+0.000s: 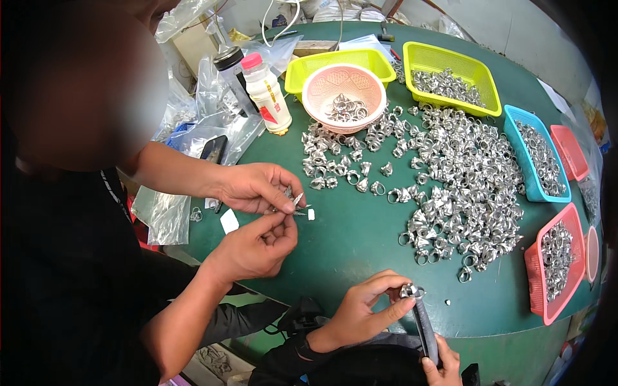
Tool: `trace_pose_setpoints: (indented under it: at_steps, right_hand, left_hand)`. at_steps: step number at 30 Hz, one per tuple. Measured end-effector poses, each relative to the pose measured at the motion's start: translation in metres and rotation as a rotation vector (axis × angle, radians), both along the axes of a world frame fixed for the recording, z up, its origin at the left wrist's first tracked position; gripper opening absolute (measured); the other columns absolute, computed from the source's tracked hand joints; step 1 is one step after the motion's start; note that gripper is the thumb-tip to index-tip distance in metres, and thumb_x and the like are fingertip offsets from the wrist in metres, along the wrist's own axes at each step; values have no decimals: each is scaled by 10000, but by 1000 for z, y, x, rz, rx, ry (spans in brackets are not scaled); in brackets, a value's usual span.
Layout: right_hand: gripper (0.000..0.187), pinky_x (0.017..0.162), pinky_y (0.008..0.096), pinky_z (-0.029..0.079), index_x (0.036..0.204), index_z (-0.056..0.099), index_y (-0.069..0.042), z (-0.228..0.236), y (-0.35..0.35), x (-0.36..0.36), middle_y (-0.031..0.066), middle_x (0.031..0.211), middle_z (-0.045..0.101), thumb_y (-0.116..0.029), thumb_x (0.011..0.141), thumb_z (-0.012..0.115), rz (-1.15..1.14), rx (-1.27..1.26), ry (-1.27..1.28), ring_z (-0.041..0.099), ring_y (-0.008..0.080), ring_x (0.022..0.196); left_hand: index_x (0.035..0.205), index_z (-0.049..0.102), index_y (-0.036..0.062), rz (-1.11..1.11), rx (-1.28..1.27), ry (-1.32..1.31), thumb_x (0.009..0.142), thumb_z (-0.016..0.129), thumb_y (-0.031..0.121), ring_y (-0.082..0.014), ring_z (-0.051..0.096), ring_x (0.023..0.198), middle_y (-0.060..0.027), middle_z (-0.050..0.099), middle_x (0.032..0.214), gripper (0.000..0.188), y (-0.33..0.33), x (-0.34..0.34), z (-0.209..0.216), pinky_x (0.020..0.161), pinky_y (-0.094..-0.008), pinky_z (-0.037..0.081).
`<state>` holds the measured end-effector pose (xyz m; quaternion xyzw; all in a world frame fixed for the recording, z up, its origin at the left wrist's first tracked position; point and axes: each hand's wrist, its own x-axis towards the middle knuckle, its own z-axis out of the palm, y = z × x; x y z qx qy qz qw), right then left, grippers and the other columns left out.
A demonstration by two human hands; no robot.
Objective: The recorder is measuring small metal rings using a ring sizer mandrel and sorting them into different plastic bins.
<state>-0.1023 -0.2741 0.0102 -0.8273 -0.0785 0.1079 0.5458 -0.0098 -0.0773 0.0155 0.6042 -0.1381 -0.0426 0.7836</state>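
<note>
At the table's near edge my left hand pinches a silver-coloured metal ring between thumb and fingers. My right hand, low in the picture, is closed round the lower end of a long dark grey file-like tool. The upper end of this tool meets the ring; whether it passes through it or only touches it, I cannot tell. A tiny pale bit lies on the green table to the right of the tool. Beyond my hands spreads a large heap of similar rings.
On the left a co-worker's hands hold small metal pieces. Rings fill a pink round basket, a yellow basket, a blue basket and a red basket. A pink-capped bottle and plastic bags stand far left.
</note>
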Motion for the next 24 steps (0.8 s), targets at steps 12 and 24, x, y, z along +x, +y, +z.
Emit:
trace_pose_setpoints:
  at_steps: [12, 24]
  right_hand:
    - [371, 666, 300, 406, 1070, 398, 62, -7, 5, -2, 195, 858, 525, -75, 738, 494, -53, 52, -7, 525, 241, 750]
    - [424, 579, 201, 383, 1152, 336, 9, 12, 27, 24, 23, 735, 495, -122, 778, 486, -90, 407, 317, 444, 75, 628]
  left_hand:
    - [816, 493, -47, -163, 158, -46, 712, 574, 89, -105, 454, 622, -54, 466, 726, 189, -19, -14, 2, 566, -219, 384]
    - [840, 502, -47, 46, 159, 43, 672, 606, 45, -92, 449, 630, -46, 477, 717, 217, -8, -7, -15, 581, -201, 376]
